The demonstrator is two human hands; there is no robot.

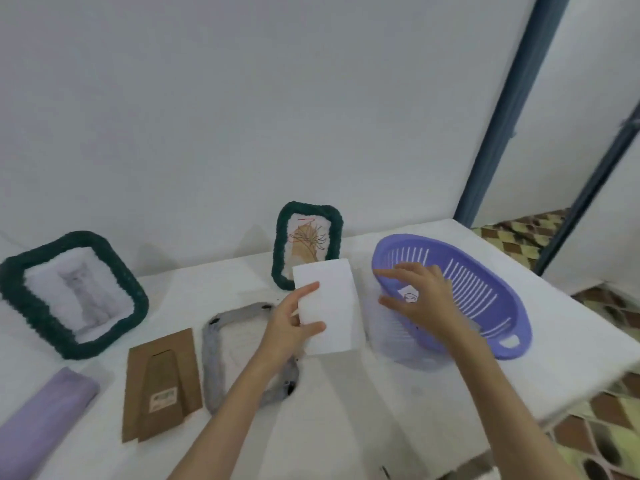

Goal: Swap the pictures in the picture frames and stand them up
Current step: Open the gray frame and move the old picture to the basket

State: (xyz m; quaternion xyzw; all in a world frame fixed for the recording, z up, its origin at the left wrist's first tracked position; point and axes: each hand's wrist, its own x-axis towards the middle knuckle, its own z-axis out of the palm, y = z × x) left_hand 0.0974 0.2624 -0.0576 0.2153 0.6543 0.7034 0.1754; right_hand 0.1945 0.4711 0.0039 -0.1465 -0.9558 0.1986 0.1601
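White tabletop (pixel 346 403) pushed against a pale wall carries everything, and the grey frame (pixel 221 355), lying flat and opened near the front middle, serves as the marker for the rest. Left hand (pixel 294 327) hovers just above that frame's right side, thumb and fingers pinched on a white card (pixel 327 306), blank side up, presumably a picture or its backing sheet. Right hand (pixel 419 299) is further right of the frame, fingers spread and relaxed over the near rim of a purple basket (pixel 485 306), holding nothing that I can make out; a small pale item lies in the basket under the palm, too blurred to name. Just left of the grey frame lies its brown backing board (pixel 161 382) with the fold-out stand. Behind the frame, close to the wall, a small green frame (pixel 308 244) stands upright with a leaf drawing; far left of it a larger green frame (pixel 72 292) leans back with a faint pale picture. A lilac cloth roll (pixel 41 420) lies at the far left front. The risks, as I judge them: the card is held by one edge only, so it could bend or slip as it is lowered into the grey frame; it may go in face-down, since only the blank side shows; and the small green frame stands so near the raised card that a careless sweep might topple it.
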